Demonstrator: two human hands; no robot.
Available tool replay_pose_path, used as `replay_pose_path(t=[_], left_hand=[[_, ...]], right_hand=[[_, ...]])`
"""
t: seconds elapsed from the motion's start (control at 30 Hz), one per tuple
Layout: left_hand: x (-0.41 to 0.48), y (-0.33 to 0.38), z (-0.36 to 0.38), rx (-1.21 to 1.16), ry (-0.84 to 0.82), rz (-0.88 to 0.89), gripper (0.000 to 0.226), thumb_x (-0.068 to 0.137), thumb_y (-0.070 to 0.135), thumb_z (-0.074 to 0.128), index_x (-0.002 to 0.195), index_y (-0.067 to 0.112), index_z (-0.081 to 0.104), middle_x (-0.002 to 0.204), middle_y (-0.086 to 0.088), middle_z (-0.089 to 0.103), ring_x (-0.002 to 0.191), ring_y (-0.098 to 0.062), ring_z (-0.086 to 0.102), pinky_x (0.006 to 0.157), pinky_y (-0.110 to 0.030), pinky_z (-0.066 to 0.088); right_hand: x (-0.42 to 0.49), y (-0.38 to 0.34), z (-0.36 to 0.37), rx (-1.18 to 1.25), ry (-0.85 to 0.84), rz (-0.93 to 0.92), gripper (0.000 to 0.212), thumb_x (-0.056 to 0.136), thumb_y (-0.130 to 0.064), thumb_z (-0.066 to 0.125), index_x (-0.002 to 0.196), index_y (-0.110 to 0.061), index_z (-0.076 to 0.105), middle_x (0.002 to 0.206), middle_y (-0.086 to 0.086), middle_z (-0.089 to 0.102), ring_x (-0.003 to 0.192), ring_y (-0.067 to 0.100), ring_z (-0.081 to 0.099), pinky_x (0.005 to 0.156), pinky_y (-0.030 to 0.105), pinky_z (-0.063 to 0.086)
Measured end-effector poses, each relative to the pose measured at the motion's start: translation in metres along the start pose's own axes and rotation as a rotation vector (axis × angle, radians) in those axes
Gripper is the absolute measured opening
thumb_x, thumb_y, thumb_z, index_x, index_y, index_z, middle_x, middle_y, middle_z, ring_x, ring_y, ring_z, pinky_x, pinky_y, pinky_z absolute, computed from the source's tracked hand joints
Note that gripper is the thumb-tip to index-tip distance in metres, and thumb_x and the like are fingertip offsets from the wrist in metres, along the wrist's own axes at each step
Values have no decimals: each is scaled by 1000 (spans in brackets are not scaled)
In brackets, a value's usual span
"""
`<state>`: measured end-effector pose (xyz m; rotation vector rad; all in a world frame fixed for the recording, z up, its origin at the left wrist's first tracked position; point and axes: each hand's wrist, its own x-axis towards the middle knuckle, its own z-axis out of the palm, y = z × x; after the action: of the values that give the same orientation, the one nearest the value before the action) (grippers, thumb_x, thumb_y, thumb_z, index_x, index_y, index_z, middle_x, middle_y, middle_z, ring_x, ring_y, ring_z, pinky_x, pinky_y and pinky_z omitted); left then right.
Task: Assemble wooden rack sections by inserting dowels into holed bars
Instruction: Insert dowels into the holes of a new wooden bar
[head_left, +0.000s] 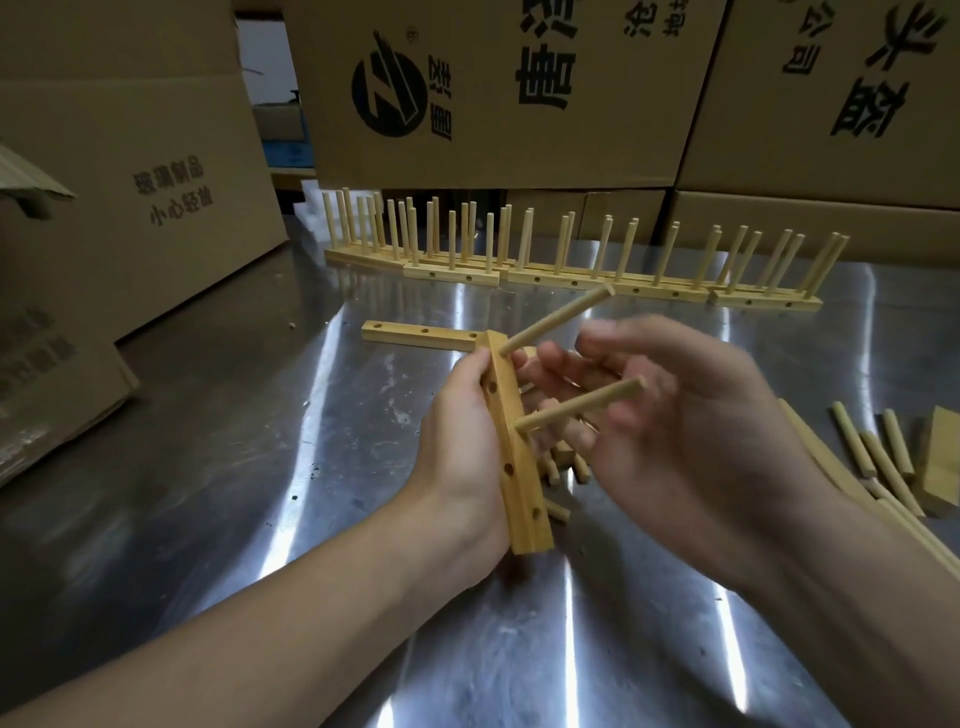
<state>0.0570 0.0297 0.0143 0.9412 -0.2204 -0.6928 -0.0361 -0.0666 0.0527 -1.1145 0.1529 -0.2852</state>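
My left hand (460, 436) grips a holed wooden bar (517, 467), held almost upright above the metal table. Two dowels stick out of the bar to the right: an upper dowel (558, 319) near its top end and a lower dowel (579, 405) at mid-length. Empty holes show on the bar's side face. My right hand (675, 441) is beside the bar, fingers loosely curled around the lower dowel; the hand is blurred. More loose dowels (558, 467) lie under my hands, mostly hidden.
A spare holed bar (418, 335) lies flat behind my hands. A row of finished rack sections (571, 260) stands along the back. Loose dowels (878, 452) and wooden blocks (943, 467) lie at right. Cardboard boxes (156, 208) wall the left and back of the steel table (260, 467).
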Motion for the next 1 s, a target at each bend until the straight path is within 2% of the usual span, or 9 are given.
replay_pose_path(t=[0.1, 0.2, 0.3, 0.37, 0.57, 0.67, 0.77, 0.87, 1.0], left_hand=[[4, 5, -2, -114, 8, -9, 39, 112, 36, 40, 93, 14, 66, 98, -9, 76, 98, -23, 73, 80, -38, 63], [9, 13, -6, -184, 19, -17, 34, 113, 33, 38, 96, 14, 61, 109, -13, 80, 104, -26, 79, 77, -39, 66], [16, 23, -12, -206, 44, -5, 34, 113, 33, 35, 99, 14, 59, 114, -17, 79, 110, -31, 77, 85, -42, 66], [20, 29, -16, -228, 65, 0, 33, 112, 33, 35, 98, 15, 59, 114, -17, 79, 112, -32, 76, 89, -43, 65], [31, 45, -27, -269, 134, 22, 33, 112, 30, 32, 97, 15, 58, 116, -18, 79, 116, -33, 74, 92, -42, 63], [35, 47, -32, -287, 134, 28, 31, 111, 30, 33, 101, 14, 57, 114, -18, 79, 111, -32, 77, 88, -39, 64], [38, 49, -35, -312, 122, 26, 29, 111, 29, 33, 102, 14, 57, 111, -17, 79, 101, -32, 77, 85, -38, 64], [41, 50, -38, -336, 112, 19, 28, 110, 28, 32, 100, 14, 55, 109, -18, 79, 98, -33, 77, 82, -37, 64], [44, 50, -42, -360, 120, 5, 30, 110, 29, 32, 103, 13, 56, 106, -18, 79, 96, -34, 77, 80, -38, 65]], right_hand=[[2, -2, -4, 80, 70, 6, 73, 72, -53, 80, 125, -6, 62, 120, 10, 64, 121, 25, 68, 115, 46, 48], [4, -5, -11, 230, 39, 3, 100, 71, -83, 65, 146, -17, 53, 142, 14, 65, 132, 32, 64, 122, 46, 38], [7, -6, -23, 348, -29, 59, 103, 79, -92, 46, 154, -22, 50, 150, 16, 60, 145, 35, 52, 126, 49, 31], [10, -5, -29, 301, -35, 92, 97, 87, -91, 35, 153, -22, 53, 149, 15, 61, 142, 31, 55, 123, 47, 35], [15, -1, -38, 292, -74, 188, 94, 93, -88, 29, 149, -19, 58, 144, 15, 65, 133, 28, 64, 111, 43, 45], [16, 3, -35, -145, -30, 215, 70, 94, -71, 55, 134, -15, 69, 123, 7, 75, 104, 15, 72, 86, 32, 54], [16, 12, -31, -708, -32, 128, 30, 91, -40, 78, 112, -19, 75, 97, 5, 76, 73, 12, 63, 59, 21, 49], [10, 20, -27, -1073, -108, 10, 16, 89, -36, 82, 100, -28, 75, 90, -5, 75, 66, 10, 64, 58, 18, 50], [6, 29, -26, -1466, -75, -133, 20, 87, -46, 83, 99, -39, 67, 86, -21, 68, 81, -5, 63, 67, 12, 51]])
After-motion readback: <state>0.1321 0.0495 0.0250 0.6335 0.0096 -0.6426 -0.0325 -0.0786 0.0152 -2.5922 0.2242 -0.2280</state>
